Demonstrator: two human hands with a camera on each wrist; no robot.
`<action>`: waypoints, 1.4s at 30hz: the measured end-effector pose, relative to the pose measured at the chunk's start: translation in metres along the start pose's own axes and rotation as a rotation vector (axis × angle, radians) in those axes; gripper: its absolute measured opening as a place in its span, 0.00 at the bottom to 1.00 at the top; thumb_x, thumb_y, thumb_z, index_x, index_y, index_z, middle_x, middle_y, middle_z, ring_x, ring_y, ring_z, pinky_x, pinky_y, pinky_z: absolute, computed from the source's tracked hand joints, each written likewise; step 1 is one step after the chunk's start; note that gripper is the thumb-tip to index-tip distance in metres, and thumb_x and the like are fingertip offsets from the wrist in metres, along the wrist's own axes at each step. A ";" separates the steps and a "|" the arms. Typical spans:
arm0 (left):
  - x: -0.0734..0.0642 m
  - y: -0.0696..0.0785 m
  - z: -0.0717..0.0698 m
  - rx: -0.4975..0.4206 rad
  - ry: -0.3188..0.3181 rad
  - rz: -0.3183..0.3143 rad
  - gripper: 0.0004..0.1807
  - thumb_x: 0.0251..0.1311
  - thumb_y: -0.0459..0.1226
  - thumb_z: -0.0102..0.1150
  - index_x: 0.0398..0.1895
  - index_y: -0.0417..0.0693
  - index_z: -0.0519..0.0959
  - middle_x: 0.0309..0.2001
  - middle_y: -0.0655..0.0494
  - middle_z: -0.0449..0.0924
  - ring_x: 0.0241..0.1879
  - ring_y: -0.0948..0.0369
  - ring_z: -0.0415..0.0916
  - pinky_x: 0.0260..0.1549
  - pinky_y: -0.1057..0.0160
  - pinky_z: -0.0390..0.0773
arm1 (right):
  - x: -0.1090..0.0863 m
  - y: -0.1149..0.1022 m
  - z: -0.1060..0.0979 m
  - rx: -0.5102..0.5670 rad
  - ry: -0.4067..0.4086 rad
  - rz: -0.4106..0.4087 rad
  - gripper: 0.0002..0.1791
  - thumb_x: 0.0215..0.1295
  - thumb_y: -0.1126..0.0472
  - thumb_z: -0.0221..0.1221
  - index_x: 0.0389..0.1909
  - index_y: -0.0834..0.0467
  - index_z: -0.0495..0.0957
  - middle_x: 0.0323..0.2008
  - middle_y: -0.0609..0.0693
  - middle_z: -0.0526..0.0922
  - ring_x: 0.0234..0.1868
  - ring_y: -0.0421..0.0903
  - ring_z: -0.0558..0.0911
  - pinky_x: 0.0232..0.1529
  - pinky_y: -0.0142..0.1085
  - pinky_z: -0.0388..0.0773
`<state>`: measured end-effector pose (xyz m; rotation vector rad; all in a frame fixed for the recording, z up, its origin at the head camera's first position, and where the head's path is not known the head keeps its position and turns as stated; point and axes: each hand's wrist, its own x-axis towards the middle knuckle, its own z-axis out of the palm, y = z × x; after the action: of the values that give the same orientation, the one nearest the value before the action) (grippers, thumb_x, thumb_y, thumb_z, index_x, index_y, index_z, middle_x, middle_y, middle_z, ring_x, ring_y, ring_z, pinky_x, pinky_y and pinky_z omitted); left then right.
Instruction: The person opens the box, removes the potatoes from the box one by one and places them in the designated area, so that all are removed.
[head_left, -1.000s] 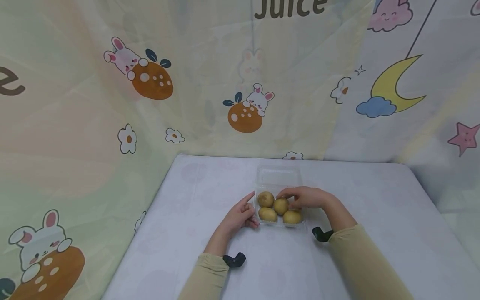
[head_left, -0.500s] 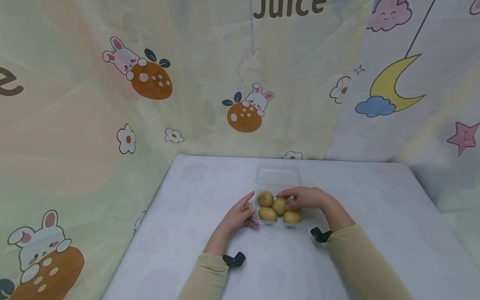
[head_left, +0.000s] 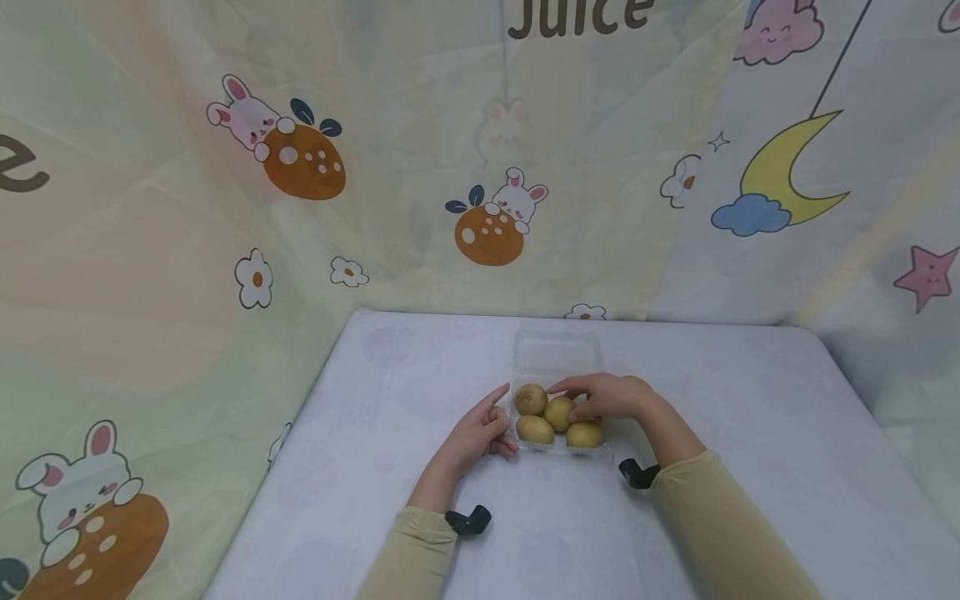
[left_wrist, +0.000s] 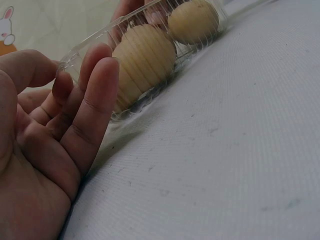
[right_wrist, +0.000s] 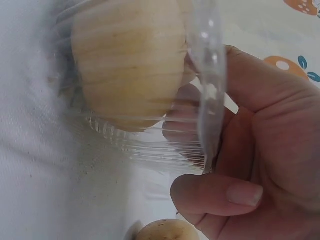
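Plainly rounded, yellow-brown potatoes (head_left: 536, 430) in clear ribbed box (right_wrist: 213, 100), lid (head_left: 557, 352) open.

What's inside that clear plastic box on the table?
Four potatoes show in the clear plastic box: two along its left side, one in the middle, one at the near right corner. The right hand covers the far right corner, so what lies beneath is hidden.

potatoes (head_left: 536, 430): yellow-brown | container (head_left: 557, 353): clear, ribbed | sleeves (head_left: 727, 521): plain tan | tablecloth (head_left: 555, 533): white | backdrop (head_left: 405, 125): pastel, rabbit-printed
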<state>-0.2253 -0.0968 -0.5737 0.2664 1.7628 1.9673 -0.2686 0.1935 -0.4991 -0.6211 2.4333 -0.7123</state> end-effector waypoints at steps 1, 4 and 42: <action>0.000 0.000 0.000 0.001 0.000 -0.001 0.35 0.70 0.35 0.52 0.77 0.67 0.55 0.33 0.54 0.74 0.30 0.56 0.85 0.35 0.54 0.89 | 0.000 0.000 0.000 -0.004 0.005 0.001 0.25 0.64 0.47 0.64 0.62 0.36 0.75 0.64 0.46 0.76 0.68 0.53 0.71 0.66 0.58 0.69; 0.000 0.000 0.001 0.007 0.003 -0.004 0.36 0.70 0.35 0.52 0.77 0.67 0.55 0.33 0.54 0.74 0.30 0.56 0.85 0.35 0.54 0.89 | -0.001 0.000 0.000 -0.025 0.025 0.012 0.24 0.62 0.45 0.65 0.60 0.32 0.76 0.64 0.43 0.77 0.68 0.52 0.71 0.66 0.59 0.69; 0.002 0.000 0.000 0.014 0.006 -0.002 0.37 0.70 0.33 0.52 0.78 0.67 0.53 0.32 0.55 0.74 0.31 0.56 0.85 0.36 0.54 0.89 | -0.053 0.047 -0.014 0.183 0.442 0.078 0.33 0.54 0.32 0.65 0.61 0.40 0.77 0.59 0.51 0.79 0.57 0.53 0.77 0.54 0.48 0.78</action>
<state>-0.2265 -0.0956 -0.5741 0.2631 1.7812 1.9567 -0.2500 0.2629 -0.4982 -0.3170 2.7244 -1.1226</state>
